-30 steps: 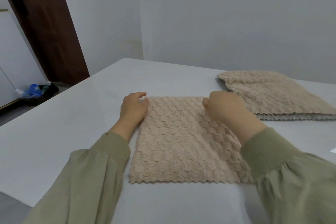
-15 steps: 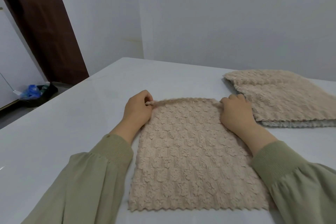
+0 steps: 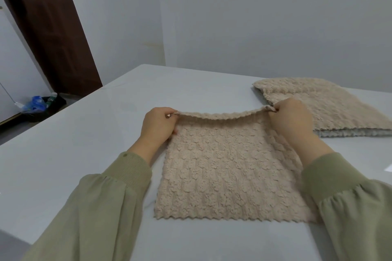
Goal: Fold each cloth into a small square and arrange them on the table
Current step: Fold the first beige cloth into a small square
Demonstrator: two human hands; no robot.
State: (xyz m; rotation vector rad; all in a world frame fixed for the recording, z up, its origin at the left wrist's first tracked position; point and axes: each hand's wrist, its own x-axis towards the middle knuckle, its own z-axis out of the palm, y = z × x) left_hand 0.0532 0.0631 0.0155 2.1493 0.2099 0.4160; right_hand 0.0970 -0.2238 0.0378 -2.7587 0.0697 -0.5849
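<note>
Fold in progress! Left hand (image 3: 158, 127) and right hand (image 3: 290, 123) each pinch a corner of the beige cloth (image 3: 229, 171), lifting its edge nearest the stacked cloths (image 3: 331, 108) off the counter (image 3: 84, 144). Next, I'd say: carry it to the zigzag hem farthest from that stack, corners matched. The cloth is nubbly and soft, sagging between the grips.

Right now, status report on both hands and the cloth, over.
Left hand pinches far-left corner, right hand far-right corner. Beige cloth: far edge raised, rest flat on table. Cloth pile beyond right hand, off the fold path.
</note>
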